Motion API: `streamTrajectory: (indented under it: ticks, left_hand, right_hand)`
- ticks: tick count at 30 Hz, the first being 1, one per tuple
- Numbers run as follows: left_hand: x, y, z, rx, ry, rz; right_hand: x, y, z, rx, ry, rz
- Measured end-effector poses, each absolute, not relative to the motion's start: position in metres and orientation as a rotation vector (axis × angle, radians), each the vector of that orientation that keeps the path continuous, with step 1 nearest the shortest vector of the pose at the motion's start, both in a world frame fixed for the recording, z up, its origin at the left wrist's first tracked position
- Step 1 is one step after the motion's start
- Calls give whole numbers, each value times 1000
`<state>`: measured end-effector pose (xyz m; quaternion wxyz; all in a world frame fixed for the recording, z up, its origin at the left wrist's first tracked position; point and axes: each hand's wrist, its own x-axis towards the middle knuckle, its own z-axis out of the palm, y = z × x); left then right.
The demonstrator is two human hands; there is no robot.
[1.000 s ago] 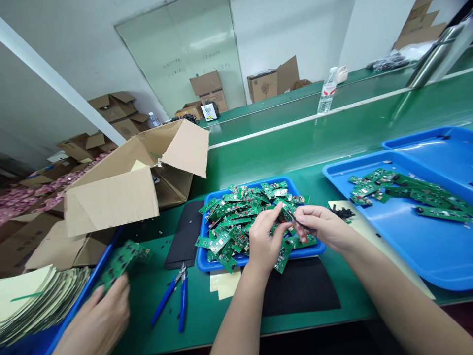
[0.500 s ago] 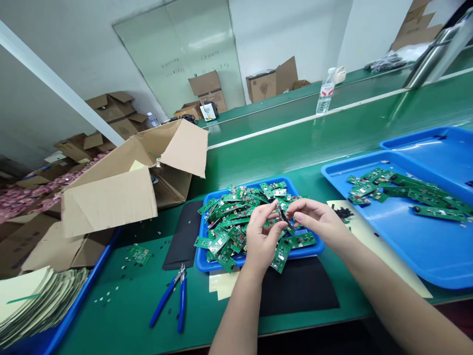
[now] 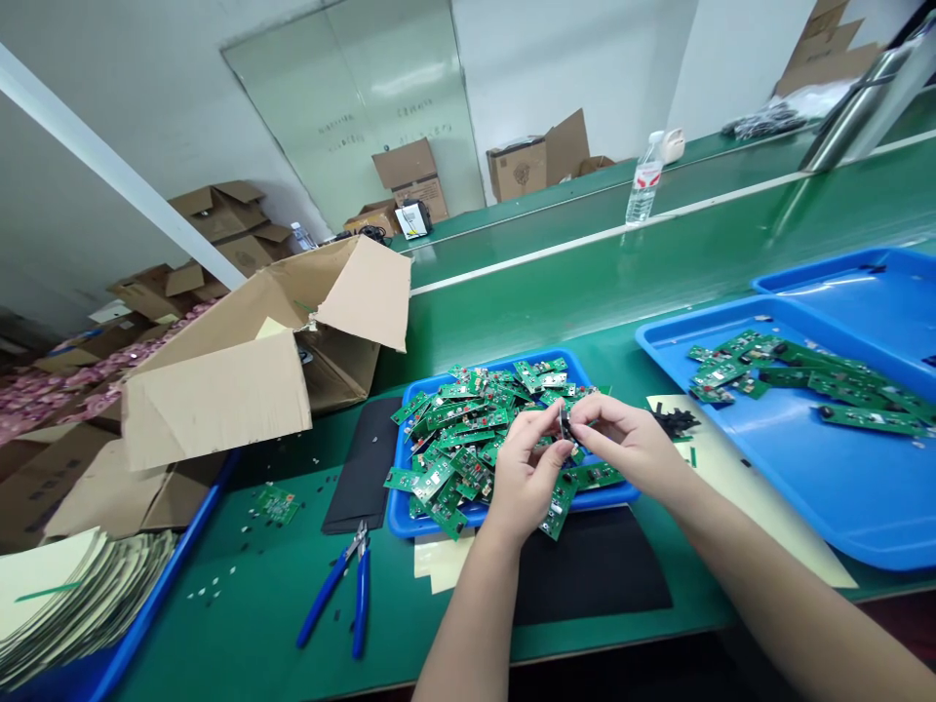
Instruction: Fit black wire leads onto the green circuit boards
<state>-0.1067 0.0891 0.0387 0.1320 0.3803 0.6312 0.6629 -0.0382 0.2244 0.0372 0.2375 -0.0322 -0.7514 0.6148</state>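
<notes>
Above the blue tray (image 3: 396,507) heaped with green circuit boards (image 3: 468,419), my hands meet fingertip to fingertip. My left hand (image 3: 527,473) pinches a small circuit board, seen nearly edge-on and mostly hidden by the fingers. My right hand (image 3: 627,444) is closed at its fingertips on a small black piece (image 3: 565,421) against that board; its exact kind is too small to tell. Close to the right wrist, a pile of small black strips (image 3: 674,421) lies on a cream sheet (image 3: 760,507).
Blue-handled cutters (image 3: 343,585) lie at front left, beside black sheets (image 3: 360,468). A loose board (image 3: 278,504) and scraps are further left. An open carton (image 3: 219,400) stands at back left. Another blue tray (image 3: 826,487) with boards is on the right, a water bottle (image 3: 644,185) behind.
My right fingertips have moved left and closed in against the board in my left hand. The board has turned more upright, and my left hand has shifted slightly right.
</notes>
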Motion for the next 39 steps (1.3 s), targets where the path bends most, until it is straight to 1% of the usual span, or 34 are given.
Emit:
streamTrajectory:
  ticks: [5, 8, 16, 20, 22, 26, 29, 31, 35, 39]
  left_hand:
    - [-107, 88, 40, 1094, 1797, 1893]
    - [-107, 88, 41, 1095, 1780, 1887]
    - [-107, 86, 45, 1136, 1793, 1817]
    - [-107, 86, 46, 1142, 1753, 1758]
    - [-108, 85, 45, 1125, 1723, 1781]
    - [-110, 85, 40, 1122, 1726, 1854]
    - [-112, 85, 39, 1192, 1827, 1837]
    - [-112, 85, 40, 1237, 1871, 1799]
    - [-111, 85, 42, 1289, 1915, 1741]
    - [-111, 85, 42, 1270, 1968, 1694]
  right_hand:
    - [-37, 228, 37, -38, -2062, 1785]
    - [-37, 229, 37, -55, -2063, 1765]
    - [-36, 228, 40, -50, -2110, 1339]
    - [-36, 226, 37, -17, -1976, 1118]
    - [-37, 226, 36, -62, -1873, 1169]
    - [-36, 231, 37, -292, -1764, 1476]
    - [-35, 234, 40, -258, -1830, 1737]
    - [-35, 234, 40, -203, -1853, 1845]
    - [-35, 233, 40, -181, -1861, 1845]
    - [-34, 233, 39, -111, -1937, 1683]
